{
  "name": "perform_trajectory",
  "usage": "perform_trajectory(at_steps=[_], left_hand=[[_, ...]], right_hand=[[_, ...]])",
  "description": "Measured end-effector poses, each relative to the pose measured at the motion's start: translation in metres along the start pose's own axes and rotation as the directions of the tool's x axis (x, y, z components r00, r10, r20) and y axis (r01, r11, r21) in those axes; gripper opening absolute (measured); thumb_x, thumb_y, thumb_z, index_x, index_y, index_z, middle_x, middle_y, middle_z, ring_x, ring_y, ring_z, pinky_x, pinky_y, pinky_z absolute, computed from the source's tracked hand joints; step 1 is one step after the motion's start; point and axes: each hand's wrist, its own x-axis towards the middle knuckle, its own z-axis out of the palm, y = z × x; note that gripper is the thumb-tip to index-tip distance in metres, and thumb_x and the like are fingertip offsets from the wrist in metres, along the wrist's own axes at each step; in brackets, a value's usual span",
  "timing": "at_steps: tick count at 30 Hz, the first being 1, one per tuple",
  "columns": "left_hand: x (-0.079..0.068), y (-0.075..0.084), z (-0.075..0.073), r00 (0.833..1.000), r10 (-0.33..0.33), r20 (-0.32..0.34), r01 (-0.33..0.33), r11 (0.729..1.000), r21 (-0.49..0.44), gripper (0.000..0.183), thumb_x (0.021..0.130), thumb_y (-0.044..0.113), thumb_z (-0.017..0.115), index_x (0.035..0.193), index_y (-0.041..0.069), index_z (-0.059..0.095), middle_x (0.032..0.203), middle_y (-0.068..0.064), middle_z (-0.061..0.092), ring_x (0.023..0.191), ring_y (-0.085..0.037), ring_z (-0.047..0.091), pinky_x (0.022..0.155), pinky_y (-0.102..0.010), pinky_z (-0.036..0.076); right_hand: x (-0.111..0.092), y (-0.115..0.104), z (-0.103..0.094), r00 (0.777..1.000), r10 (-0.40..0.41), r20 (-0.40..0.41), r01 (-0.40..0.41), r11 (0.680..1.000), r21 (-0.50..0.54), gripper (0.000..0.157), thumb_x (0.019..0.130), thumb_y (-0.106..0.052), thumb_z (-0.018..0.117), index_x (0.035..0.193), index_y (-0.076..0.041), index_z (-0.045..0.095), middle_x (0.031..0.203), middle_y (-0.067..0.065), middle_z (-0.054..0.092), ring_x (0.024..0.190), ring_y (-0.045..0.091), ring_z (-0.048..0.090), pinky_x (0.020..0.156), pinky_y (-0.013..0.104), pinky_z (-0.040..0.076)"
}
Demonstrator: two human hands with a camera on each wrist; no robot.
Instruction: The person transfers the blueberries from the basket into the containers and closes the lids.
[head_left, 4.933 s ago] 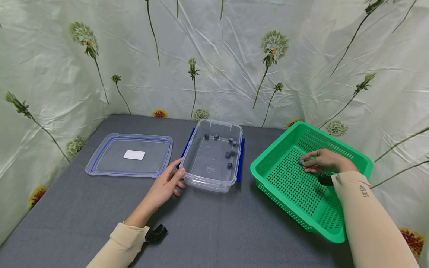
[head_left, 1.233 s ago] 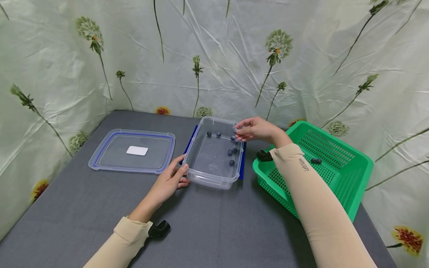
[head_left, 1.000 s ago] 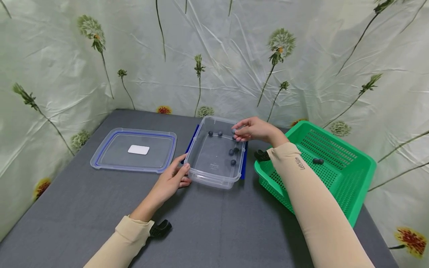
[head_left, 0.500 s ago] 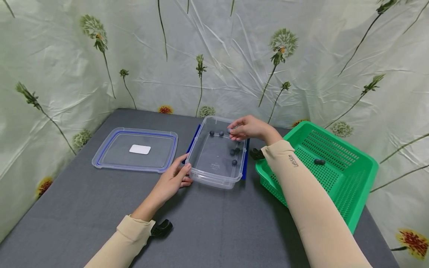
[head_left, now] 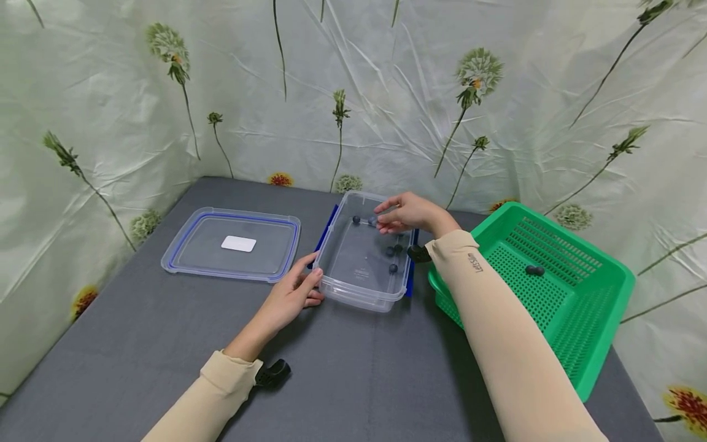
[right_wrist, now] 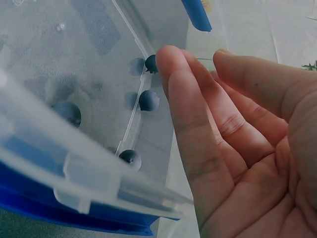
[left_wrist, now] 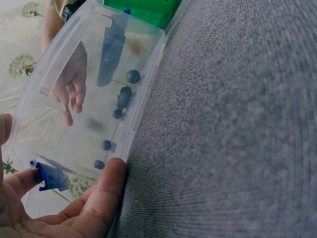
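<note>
In the head view, my left hand [head_left: 293, 294] grips the near left corner of a clear plastic food container [head_left: 359, 288], thumb on its front and fingers along its side. My right hand [head_left: 409, 215] hovers over the container's far right part, fingers stretched and thumb apart, holding nothing in the right wrist view. A blueberry [head_left: 372, 221] shows just below its fingertips; a blurred dark spot appears inside the container in the left wrist view. Several other blueberries [right_wrist: 149, 100] lie on the container's floor, mostly along the far and right sides. The hand partly hides some.
A green perforated basket [head_left: 610, 288] stands at the right, with two blueberries [head_left: 534, 270] inside, under my right forearm. The container's clear lid [head_left: 193, 252] with a blue seal lies to the left. Blue side clips [head_left: 410, 279] hang out from the container. A flowered curtain rises behind.
My right hand carried a blueberry from the green basket to the container, moved slightly left, then spread its fingers and let it go. My left hand stays at the container's corner.
</note>
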Motion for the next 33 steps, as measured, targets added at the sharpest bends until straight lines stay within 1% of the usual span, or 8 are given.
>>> perform_trajectory(at_steps=[5, 9, 11, 13, 18, 23, 27, 33], left_hand=[[0.001, 0.002, 0.000, 1.000, -0.005, -0.006, 0.005, 1.000, 0.007, 0.057, 0.115, 0.037, 0.051, 0.167, 0.020, 0.035, 0.135, -0.031, 0.064, 0.098, -0.029, 0.078, 0.090, -0.037, 0.066], [0.000, 0.004, 0.001, 1.000, 0.000, -0.006, 0.000, 1.000, 0.004, 0.058, 0.115, 0.037, 0.051, 0.168, 0.018, 0.035, 0.136, -0.032, 0.064, 0.098, -0.030, 0.078, 0.091, -0.040, 0.066], [-0.001, 0.004, 0.001, 1.000, 0.003, -0.005, -0.003, 1.000, -0.001, 0.059, 0.115, 0.037, 0.052, 0.168, 0.017, 0.035, 0.137, -0.032, 0.063, 0.099, -0.032, 0.078, 0.091, -0.042, 0.066], [-0.001, 0.005, 0.001, 1.000, 0.002, -0.006, -0.002, 1.000, -0.006, 0.059, 0.115, 0.037, 0.051, 0.168, 0.018, 0.034, 0.138, -0.033, 0.063, 0.099, -0.033, 0.078, 0.092, -0.042, 0.066], [-0.001, 0.006, 0.001, 1.000, -0.005, -0.006, 0.005, 1.000, -0.005, 0.058, 0.115, 0.037, 0.051, 0.168, 0.019, 0.034, 0.139, -0.032, 0.063, 0.100, -0.032, 0.078, 0.092, -0.042, 0.066], [-0.002, 0.006, 0.001, 1.000, -0.002, 0.010, 0.002, 1.000, -0.006, 0.060, 0.115, 0.037, 0.051, 0.168, 0.017, 0.033, 0.139, -0.033, 0.062, 0.100, -0.031, 0.078, 0.093, -0.042, 0.066], [-0.002, 0.005, 0.001, 1.000, -0.006, 0.012, 0.006, 1.000, -0.004, 0.059, 0.115, 0.037, 0.051, 0.168, 0.018, 0.033, 0.139, -0.033, 0.061, 0.100, -0.031, 0.077, 0.093, -0.042, 0.066], [-0.003, 0.004, 0.000, 1.000, -0.004, 0.005, 0.004, 1.000, -0.011, 0.058, 0.116, 0.035, 0.050, 0.168, 0.017, 0.033, 0.139, -0.034, 0.060, 0.099, -0.030, 0.077, 0.092, -0.042, 0.066]], right_hand=[[-0.002, -0.002, -0.001, 1.000, -0.013, 0.006, 0.013, 1.000, -0.015, 0.046, 0.109, -0.010, 0.062, 0.152, 0.003, 0.054, 0.114, 0.018, 0.078, 0.089, 0.015, 0.077, 0.076, 0.024, 0.063], [-0.007, -0.003, -0.007, 1.000, -0.026, 0.016, 0.026, 0.999, -0.038, 0.045, 0.110, -0.013, 0.062, 0.152, 0.002, 0.055, 0.122, 0.021, 0.077, 0.095, 0.017, 0.076, 0.089, 0.032, 0.064], [-0.011, -0.003, -0.011, 0.999, -0.035, 0.016, 0.036, 0.998, -0.049, 0.044, 0.110, -0.014, 0.062, 0.152, 0.001, 0.055, 0.121, 0.018, 0.077, 0.097, 0.018, 0.076, 0.095, 0.036, 0.063], [-0.015, -0.003, -0.016, 0.999, -0.040, 0.011, 0.040, 0.998, -0.046, 0.043, 0.110, -0.014, 0.062, 0.151, 0.000, 0.056, 0.119, 0.017, 0.077, 0.100, 0.021, 0.076, 0.097, 0.037, 0.063], [-0.024, -0.001, -0.027, 0.998, -0.062, 0.003, 0.062, 0.997, -0.052, 0.042, 0.110, -0.014, 0.061, 0.150, -0.001, 0.057, 0.112, 0.011, 0.078, 0.102, 0.023, 0.077, 0.090, 0.032, 0.064], [-0.038, 0.002, -0.039, 0.997, -0.079, -0.015, 0.078, 0.995, -0.058, 0.045, 0.110, -0.015, 0.061, 0.152, 0.001, 0.054, 0.108, 0.006, 0.079, 0.101, 0.019, 0.077, 0.092, 0.032, 0.063], [-0.047, 0.006, -0.049, 0.995, -0.094, -0.022, 0.093, 0.995, -0.044, 0.048, 0.111, -0.014, 0.060, 0.154, 0.004, 0.051, 0.110, 0.006, 0.077, 0.099, 0.015, 0.076, 0.093, 0.031, 0.063], [-0.058, 0.012, -0.060, 0.994, -0.096, -0.045, 0.095, 0.995, -0.034, 0.048, 0.111, -0.014, 0.059, 0.155, 0.005, 0.049, 0.121, 0.015, 0.077, 0.100, 0.013, 0.076, 0.089, 0.027, 0.063]])
